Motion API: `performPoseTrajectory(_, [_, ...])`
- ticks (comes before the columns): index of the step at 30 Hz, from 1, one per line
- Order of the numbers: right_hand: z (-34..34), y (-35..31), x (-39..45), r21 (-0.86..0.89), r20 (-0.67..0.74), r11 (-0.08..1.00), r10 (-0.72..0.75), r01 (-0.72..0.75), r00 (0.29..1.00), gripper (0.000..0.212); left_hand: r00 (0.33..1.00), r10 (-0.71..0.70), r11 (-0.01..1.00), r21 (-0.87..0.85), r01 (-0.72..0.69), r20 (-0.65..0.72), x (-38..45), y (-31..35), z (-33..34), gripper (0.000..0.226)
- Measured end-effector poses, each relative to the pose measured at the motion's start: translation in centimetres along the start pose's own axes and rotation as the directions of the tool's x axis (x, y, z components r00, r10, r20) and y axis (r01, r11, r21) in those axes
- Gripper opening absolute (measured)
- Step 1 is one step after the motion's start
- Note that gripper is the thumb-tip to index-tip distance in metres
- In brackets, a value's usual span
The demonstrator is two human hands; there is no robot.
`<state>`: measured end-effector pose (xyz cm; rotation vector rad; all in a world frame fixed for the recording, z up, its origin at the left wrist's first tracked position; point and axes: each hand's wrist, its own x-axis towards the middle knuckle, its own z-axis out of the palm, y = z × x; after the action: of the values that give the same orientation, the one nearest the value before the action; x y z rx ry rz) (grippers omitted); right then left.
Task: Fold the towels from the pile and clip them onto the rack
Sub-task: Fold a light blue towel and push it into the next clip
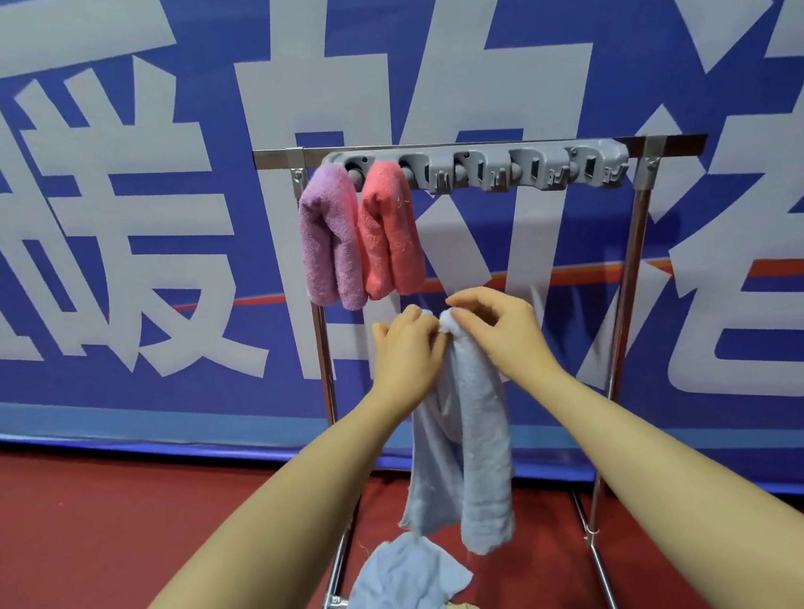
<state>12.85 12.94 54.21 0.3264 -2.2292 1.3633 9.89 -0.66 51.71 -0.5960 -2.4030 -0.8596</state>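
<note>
My grip is closed with both hands: my left hand (406, 348) and right hand (496, 329) pinch the top fold of a pale blue towel (477, 444), held below the rack (475, 169). A purple towel (330, 242) and a pink towel (388, 232) already hang clipped. More wait in the pile (408, 598) on the floor, so I judge several remain.
</note>
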Motion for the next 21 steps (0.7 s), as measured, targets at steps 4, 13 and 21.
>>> performPoseTrajectory(4, [-0.8, 1.2, -0.3, -0.037, 0.012, 0.996, 0.08, -0.079, 0.997, 0.016, 0.991, -0.126, 0.981, -0.152, 0.118, -0.044, 0.8, -0.1, -0.6, 0.038])
performPoseTrajectory(13, [1.4, 2.2, -0.6, -0.145, 0.069, 0.951, 0.286, -0.274, 0.956, 0.034, 0.992, -0.097, 0.992, -0.093, 0.09, -0.076, 2.5, -0.1, -2.3, 0.043])
performPoseTrajectory(21, [1.8, 1.1, 0.0, -0.135, -0.117, 0.973, 0.17, -0.186, 0.978, 0.034, 0.973, -0.191, 0.981, -0.045, 0.187, -0.127, 2.2, -2.0, -3.0, 0.02])
